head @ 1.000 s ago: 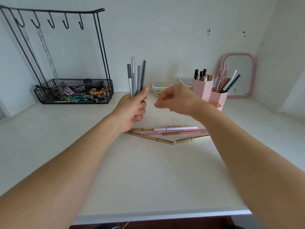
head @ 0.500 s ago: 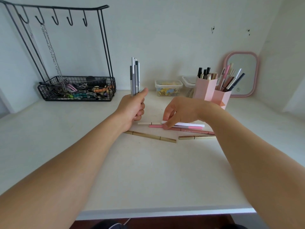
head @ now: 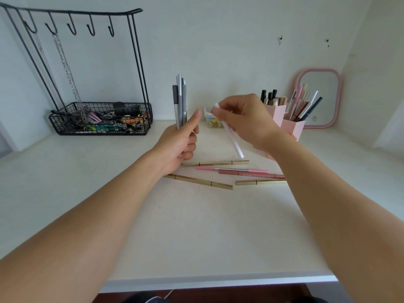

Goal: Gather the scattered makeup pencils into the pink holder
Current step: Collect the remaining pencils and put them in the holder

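Five pencils point(head: 231, 171) lie on the desk point(head: 196, 226). My left hand point(head: 179, 147) grips a grey bundle point(head: 180, 101) upright; my right hand point(head: 244, 121) pinches a white pencil point(head: 235, 142) loosely, so it may slip before the far holder point(head: 293, 127).

Single head-worn wide-angle cam; no 2nd view, so no overlap is had. Scene is viewed from above the near edge of the white desk point(head: 196, 237), facing fwd and down toward the rear wall. Both forearms are seen entering from the bottom corners. Close range; straight lines are bowed at frame edges.
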`<state>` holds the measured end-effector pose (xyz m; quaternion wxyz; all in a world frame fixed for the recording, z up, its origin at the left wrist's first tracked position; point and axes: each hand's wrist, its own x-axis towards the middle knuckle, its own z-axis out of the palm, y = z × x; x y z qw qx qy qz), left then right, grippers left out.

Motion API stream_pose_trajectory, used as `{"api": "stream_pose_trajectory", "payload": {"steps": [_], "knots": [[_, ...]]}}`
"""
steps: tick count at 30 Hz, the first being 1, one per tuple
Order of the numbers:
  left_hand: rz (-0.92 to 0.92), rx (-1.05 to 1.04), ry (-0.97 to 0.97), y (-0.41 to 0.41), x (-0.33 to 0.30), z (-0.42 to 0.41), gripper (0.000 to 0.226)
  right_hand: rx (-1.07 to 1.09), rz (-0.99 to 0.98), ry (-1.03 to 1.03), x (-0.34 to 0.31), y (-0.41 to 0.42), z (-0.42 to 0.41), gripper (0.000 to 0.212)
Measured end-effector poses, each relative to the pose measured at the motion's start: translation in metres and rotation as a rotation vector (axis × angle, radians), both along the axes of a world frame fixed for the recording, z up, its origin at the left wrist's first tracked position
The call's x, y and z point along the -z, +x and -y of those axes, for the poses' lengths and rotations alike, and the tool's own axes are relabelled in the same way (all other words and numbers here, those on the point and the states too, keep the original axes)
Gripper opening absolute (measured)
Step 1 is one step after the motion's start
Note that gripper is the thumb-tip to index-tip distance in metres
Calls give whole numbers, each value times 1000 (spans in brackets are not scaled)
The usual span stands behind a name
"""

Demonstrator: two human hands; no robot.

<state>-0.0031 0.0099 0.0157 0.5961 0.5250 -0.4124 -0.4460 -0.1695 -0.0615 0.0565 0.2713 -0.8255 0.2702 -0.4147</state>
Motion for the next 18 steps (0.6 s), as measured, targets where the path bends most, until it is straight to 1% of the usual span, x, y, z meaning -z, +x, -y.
{"api": "stream_pose_trajectory", "payload": {"steps": [3,6,8,10,11,12,14,18], "knots": [[31,109,-13,-8,0,-4,48,-67,241,155,-3,2,-4,23],[85,154,-9,-15,2,-5,41,-127,358,288,-1,5,-5,23],[137,166,-5,-16,3,-6,42,-160,403,336,0,6,-6,18],[186,172,-3,-16,3,-6,50,-189,431,359,-1,7,-7,11],[209,172,0,-16,4,-6,49,-203,437,365,-1,7,-7,8],[228,168,4,-16,5,-6,44,-217,444,370,-1,8,-8,8],[246,150,13,-16,6,-5,37,-239,461,385,1,10,-7,8],[263,141,22,-16,6,-4,41,-282,434,428,5,12,-6,14]]}}
